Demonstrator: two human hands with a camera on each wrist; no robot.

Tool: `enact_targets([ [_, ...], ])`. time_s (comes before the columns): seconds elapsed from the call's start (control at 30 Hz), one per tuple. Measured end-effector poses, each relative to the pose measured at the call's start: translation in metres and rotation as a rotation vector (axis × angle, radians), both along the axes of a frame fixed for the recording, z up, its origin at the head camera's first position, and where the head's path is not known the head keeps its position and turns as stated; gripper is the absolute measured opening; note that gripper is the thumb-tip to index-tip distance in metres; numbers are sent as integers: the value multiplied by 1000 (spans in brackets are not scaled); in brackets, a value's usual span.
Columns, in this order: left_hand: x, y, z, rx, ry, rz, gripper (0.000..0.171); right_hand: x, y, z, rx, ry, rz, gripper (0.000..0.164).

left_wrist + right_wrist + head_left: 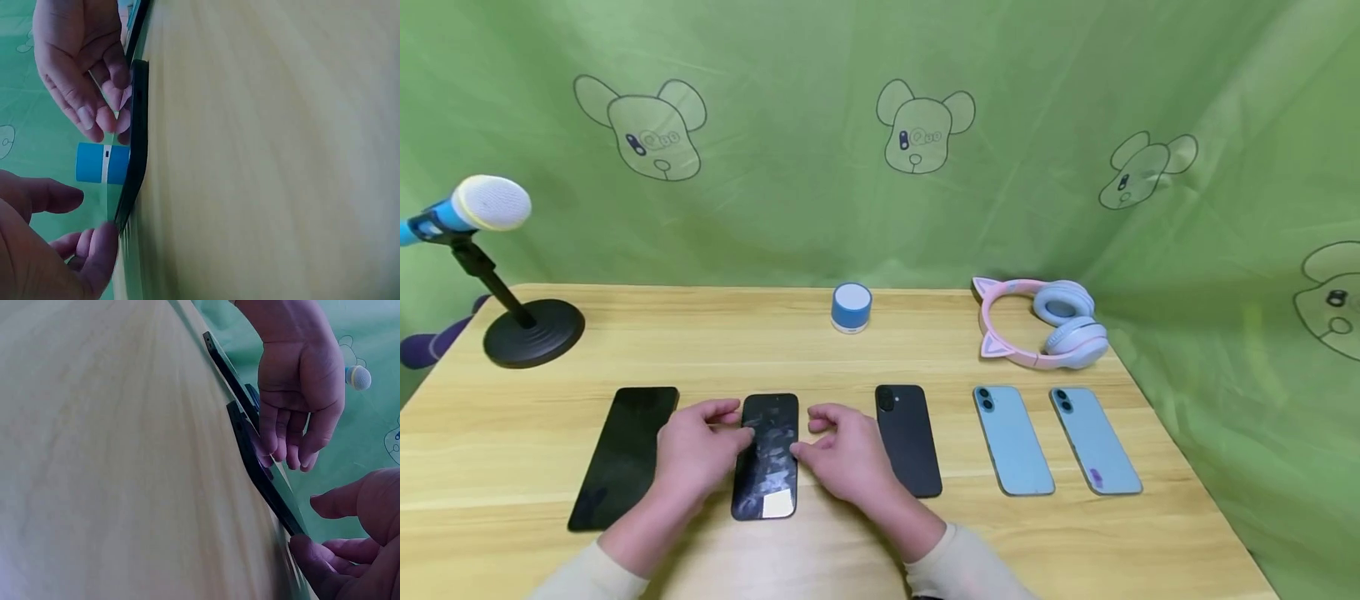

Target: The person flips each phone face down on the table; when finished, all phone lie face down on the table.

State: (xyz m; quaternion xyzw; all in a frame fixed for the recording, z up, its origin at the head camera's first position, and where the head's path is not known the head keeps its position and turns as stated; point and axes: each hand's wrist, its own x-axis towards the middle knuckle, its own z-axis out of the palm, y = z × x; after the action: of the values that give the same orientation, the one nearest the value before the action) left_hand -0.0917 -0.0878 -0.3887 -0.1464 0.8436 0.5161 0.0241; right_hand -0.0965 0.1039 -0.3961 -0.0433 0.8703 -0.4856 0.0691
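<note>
A black phone point(767, 458) lies screen up on the wooden table, with smudges and a bright reflection on its glass. At its left edge is my left hand point(700, 446), thumb tip by the rim and fingers loosely bent. Across from it, my right hand point(842, 454) has its thumb tip at the right edge, with its other fingers held apart from the phone. Neither hand grips it. Both wrist views show a fingertip close against the rim of the dark phone point(139, 131); exact contact is hard to tell.
Left lies a larger black tablet-like device point(625, 458). To the right are a black phone point(913, 446) and two light blue phones point(1015, 446), backs up. Behind stand a microphone stand point(535, 333), blue speaker point(852, 308) and cat-ear headphones point(1037, 325). Green cloth point(790, 225) hangs beyond.
</note>
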Motion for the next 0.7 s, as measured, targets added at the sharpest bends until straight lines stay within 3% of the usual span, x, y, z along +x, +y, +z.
enact_targets([
  [0.13, 2, -5, -1, -5, -9, -1, 43, 1, -4, 0, -38, -24, 7, 51],
  [0.37, 5, -4, 0, 157, -72, -11, 44, 3, -10, 1, -103, -43, -8, 48],
  [0.7, 4, -3, -3, 325, -88, 60, 51, 8, -19, -1, -373, -98, -94, 56],
])
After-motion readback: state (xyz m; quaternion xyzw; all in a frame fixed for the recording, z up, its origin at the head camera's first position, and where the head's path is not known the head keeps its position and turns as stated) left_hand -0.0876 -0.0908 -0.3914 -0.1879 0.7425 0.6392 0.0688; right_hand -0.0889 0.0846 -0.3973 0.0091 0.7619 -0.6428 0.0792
